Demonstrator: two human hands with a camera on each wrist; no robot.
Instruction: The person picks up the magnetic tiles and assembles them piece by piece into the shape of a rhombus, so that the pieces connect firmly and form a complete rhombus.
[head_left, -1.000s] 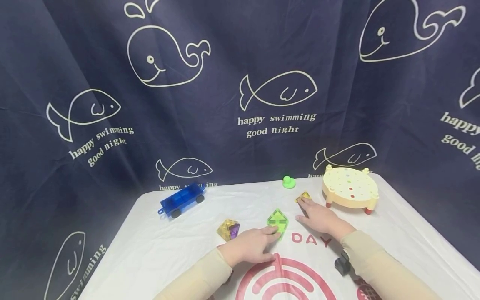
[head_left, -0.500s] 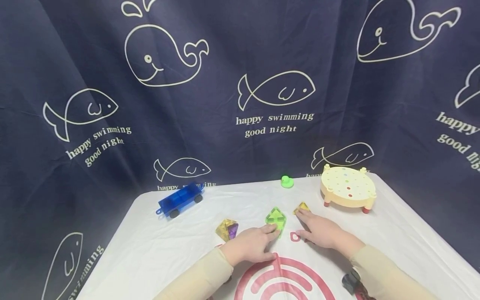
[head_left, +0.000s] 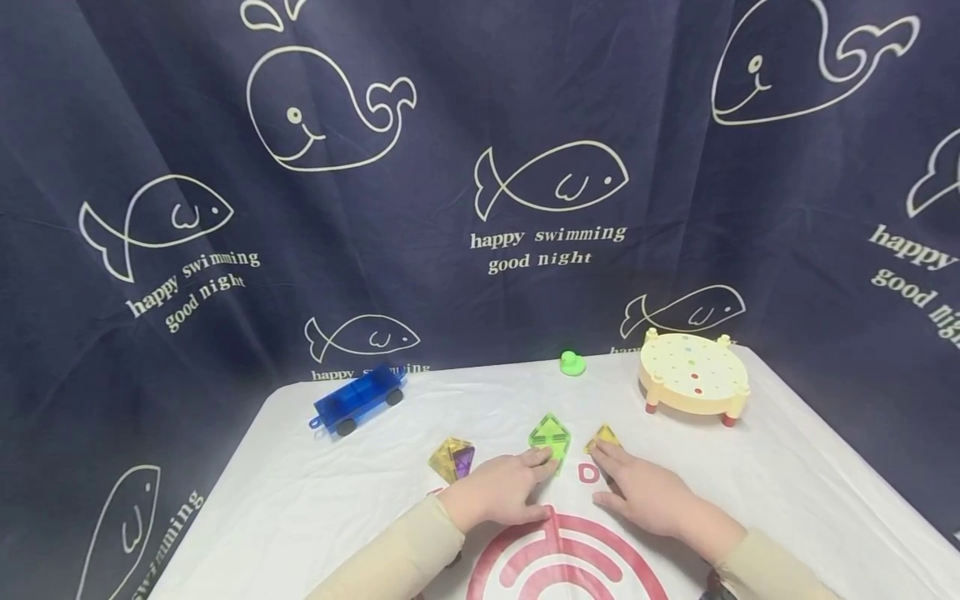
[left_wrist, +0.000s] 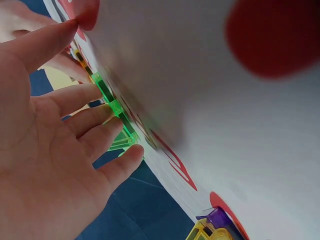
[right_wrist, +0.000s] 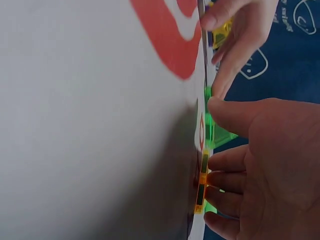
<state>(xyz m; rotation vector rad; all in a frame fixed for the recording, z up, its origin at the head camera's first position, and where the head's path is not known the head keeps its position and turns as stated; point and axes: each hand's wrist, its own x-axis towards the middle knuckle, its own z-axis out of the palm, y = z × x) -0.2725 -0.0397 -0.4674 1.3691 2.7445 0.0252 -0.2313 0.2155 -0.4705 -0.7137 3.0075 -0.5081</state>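
In the head view my left hand [head_left: 498,490] rests its fingertips on the near part of a translucent green magnetic tile piece [head_left: 550,430], which looks kite-shaped with raised parts. The left wrist view shows this green piece [left_wrist: 116,107] against the fingertips, the fingers nearly straight. To its right, my right hand [head_left: 651,493] presses its fingertips on a small yellow-orange translucent tile [head_left: 604,434] lying flat. In the right wrist view the fingers touch the orange tile's edge [right_wrist: 202,182], the thumb held apart. A small gap separates the two pieces.
A yellow and purple tile gem [head_left: 452,460] sits left of my left hand. Farther back are a blue toy wagon [head_left: 358,402], a green duck [head_left: 572,363] and a round cream stool-like toy [head_left: 693,373]. A dark curtain [head_left: 420,233] hangs behind the white table [head_left: 300,500].
My right hand has slid the yellow-orange tile toward me, from near the stool-like toy to beside the green piece. The left hand has stayed on the green piece.
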